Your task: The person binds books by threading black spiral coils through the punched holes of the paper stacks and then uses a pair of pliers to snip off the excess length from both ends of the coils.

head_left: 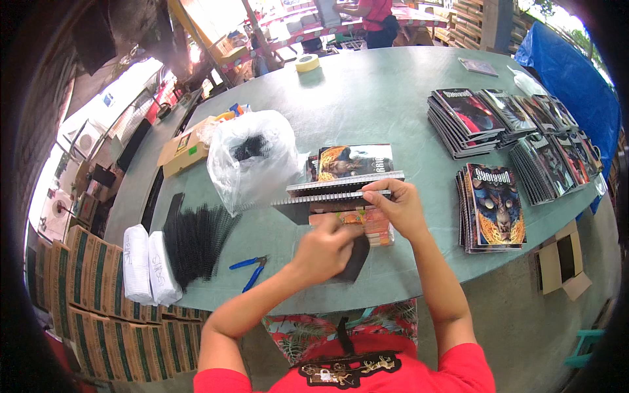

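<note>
My right hand (398, 206) pinches the right end of the bound edge of a spiral notebook (327, 198), thumb against fingertips. Just left of it, my left hand (325, 247) is bent over the near side of the notebook, its fingers smeared by motion. Beneath the hands lie an orange patterned sheet or cover (354, 221) and a dark cover (357, 262). Behind them rests a small pile of notebooks with a picture cover (357, 160). Blue-handled cutting pliers (250, 270) lie on the table, left of my left hand.
Black binding coils (196, 239) lie at left beside white wrapped packs (149, 268). A clear plastic bag (252, 157) holds more coils. Notebook stacks (491, 209) fill the table's right side. A tape roll (306, 63) sits at the far edge. Cartons (118, 334) stand lower left.
</note>
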Demonstrator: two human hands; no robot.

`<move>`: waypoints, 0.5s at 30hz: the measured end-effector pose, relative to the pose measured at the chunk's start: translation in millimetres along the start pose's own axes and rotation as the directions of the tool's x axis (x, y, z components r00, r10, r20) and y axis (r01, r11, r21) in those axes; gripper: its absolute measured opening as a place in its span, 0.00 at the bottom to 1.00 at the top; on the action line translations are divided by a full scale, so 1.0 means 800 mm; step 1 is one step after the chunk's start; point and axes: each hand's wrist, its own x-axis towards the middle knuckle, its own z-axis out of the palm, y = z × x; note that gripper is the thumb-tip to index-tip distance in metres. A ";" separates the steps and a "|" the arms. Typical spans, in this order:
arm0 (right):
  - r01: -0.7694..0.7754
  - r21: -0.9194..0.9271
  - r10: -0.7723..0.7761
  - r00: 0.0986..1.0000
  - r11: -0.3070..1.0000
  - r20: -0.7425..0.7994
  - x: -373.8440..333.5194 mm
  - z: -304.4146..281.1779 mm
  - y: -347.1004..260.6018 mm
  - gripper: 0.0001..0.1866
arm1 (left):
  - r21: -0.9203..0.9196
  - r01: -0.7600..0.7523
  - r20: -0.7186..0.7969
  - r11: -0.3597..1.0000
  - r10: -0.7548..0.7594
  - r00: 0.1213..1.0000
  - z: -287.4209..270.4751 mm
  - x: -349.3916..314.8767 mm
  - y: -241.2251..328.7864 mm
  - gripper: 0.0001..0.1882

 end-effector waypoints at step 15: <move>0.038 0.213 -0.028 0.998 0.976 -0.050 -0.001 0.004 0.017 0.08 | 0.028 0.096 -0.132 0.995 -0.092 0.987 -0.032 0.036 0.014 0.13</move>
